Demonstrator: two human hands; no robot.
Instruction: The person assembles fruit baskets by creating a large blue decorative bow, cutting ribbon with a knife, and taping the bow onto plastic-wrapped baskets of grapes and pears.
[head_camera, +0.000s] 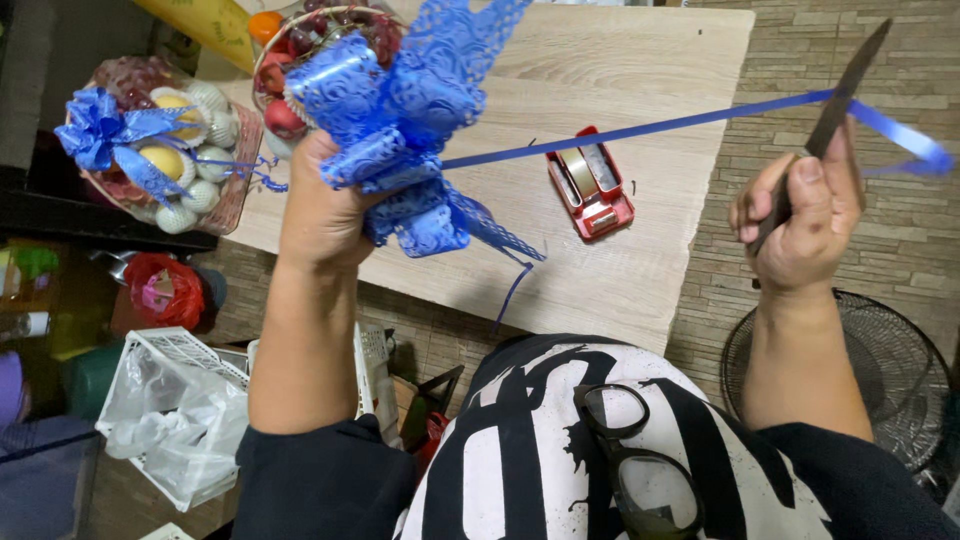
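Blue lace bow (400, 120) clenched in left hand (320, 205); right hand (805, 225) grips scissors blade (835, 105)
Ribbon (640, 130) taut between: light, soft, likely slippery; hold bow at knot

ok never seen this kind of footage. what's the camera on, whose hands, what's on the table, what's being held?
There is one picture, from a camera worn on a person's head, looking down at their own two bare hands; no machine is involved. The left hand has its grip closed on a lacy blue ribbon bow. A thin blue ribbon strand runs taut from the bow to the right hand, which holds a dark blade against it. On the wooden table lie a red tape dispenser and two fruit baskets, one wrapped with a blue bow, the other behind the held bow.
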